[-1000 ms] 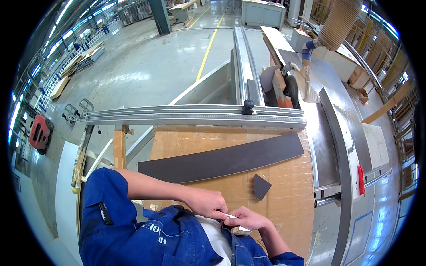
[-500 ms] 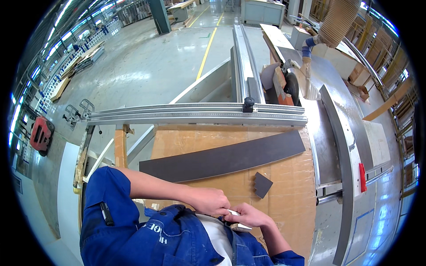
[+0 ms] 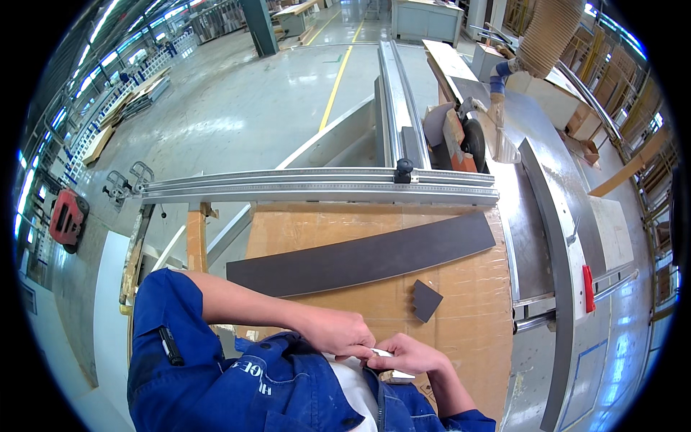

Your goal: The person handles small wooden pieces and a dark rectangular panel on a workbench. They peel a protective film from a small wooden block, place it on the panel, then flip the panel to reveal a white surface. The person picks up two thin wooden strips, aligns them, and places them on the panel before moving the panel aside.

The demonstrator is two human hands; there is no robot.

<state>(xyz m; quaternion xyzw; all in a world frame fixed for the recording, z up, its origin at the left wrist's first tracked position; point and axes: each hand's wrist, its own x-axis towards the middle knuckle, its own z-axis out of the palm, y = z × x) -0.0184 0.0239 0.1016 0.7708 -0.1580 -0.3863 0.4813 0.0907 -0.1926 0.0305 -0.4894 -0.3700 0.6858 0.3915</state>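
A broad sheet of creased brown cardboard [image 3: 468,331] fills the centre and lower right of the frame. Along its upper edge runs a long silver metal fence with a scale [image 3: 288,191], crossing from the left toward the right. Below it, a long dark grey flat board [image 3: 360,255] lies at a slant on the cardboard, its right end higher in the frame. A ribbed tan hose [image 3: 551,39] hangs at upper right, above a round dark saw blade [image 3: 473,144]. A red wheeled machine [image 3: 70,221] stands at far left.

At lower centre, the left hand [image 3: 338,333] is curled, its thumb and forefinger pinching the left end of a small pale strip [image 3: 397,377]. The right hand [image 3: 410,354] is closed around the same strip, close against the blue jacket [image 3: 288,385]; the fingers cover much of it, so its full shape is hard to judge. A slim red handle [image 3: 589,288] lies at right. A small notched dark grey offcut [image 3: 427,301] lies on the cardboard, above the right hand in the frame and just below the long board.
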